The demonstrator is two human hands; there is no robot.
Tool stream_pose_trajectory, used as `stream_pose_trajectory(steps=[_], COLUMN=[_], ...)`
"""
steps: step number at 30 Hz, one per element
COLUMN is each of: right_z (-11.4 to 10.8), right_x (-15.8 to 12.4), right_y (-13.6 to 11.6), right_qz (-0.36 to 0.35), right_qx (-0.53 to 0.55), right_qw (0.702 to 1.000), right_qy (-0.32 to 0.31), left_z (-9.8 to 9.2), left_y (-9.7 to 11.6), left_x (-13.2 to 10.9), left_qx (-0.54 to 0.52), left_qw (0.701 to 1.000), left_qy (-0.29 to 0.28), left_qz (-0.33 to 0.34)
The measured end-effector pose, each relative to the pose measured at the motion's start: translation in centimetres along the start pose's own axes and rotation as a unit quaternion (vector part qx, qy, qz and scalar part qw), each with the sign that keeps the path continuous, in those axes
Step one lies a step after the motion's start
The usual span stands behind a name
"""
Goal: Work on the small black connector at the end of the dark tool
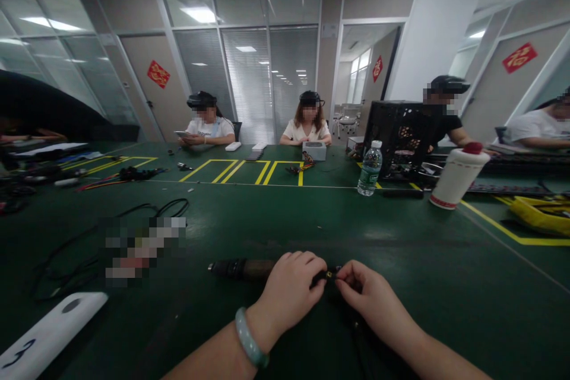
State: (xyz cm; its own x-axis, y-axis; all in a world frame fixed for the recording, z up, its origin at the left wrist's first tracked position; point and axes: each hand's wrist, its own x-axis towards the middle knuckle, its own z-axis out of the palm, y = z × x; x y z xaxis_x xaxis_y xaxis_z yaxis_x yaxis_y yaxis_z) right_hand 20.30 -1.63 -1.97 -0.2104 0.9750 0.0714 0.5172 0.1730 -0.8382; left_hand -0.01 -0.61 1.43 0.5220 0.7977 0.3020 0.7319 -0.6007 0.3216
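Observation:
A dark, cylindrical electric screwdriver point(255, 269) lies low over the green table, its metal tip pointing left. My left hand point(294, 285), with a pale green bangle point(249, 337) at the wrist, is wrapped round its rear end. Close beside it, my right hand point(367, 291) pinches a small black plug between thumb and fingers. A bit of gold or yellow point(329, 275) shows in the narrow gap between the hands. Below the right hand, a black cable point(356, 332) runs toward me. The fingers partly hide how plug and screwdriver meet.
At left lie a black cable point(178, 208) and a white device marked 3 point(53, 335). Toward the right stand a water bottle point(369, 169), a white bottle with red cap point(458, 175), a black computer case point(396, 136) and a yellow tray point(541, 214). Several people sit across the table.

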Motion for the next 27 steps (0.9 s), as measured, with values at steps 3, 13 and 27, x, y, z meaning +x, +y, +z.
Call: stream_pose_trajectory(steps=[3,13,27], right_z=[-0.15,0.14,0.14], right_x=[-0.02,0.31,0.47], right_y=[-0.07,0.37,0.13], right_qz=[0.003,-0.013,-0.013], right_qx=[-0.013,-0.027,-0.024], right_qw=[1.000,1.000,0.999], right_qy=[-0.006,-0.011,-0.017], left_z=[0.00,0.63,0.80], left_y=[0.01,-0.18,-0.18], left_x=[-0.02,0.04,0.08], left_qx=[-0.006,-0.022,-0.036], left_qw=[1.000,0.999,0.999], left_qy=[0.000,0.008,0.015], left_qz=[0.005,0.023,0.004])
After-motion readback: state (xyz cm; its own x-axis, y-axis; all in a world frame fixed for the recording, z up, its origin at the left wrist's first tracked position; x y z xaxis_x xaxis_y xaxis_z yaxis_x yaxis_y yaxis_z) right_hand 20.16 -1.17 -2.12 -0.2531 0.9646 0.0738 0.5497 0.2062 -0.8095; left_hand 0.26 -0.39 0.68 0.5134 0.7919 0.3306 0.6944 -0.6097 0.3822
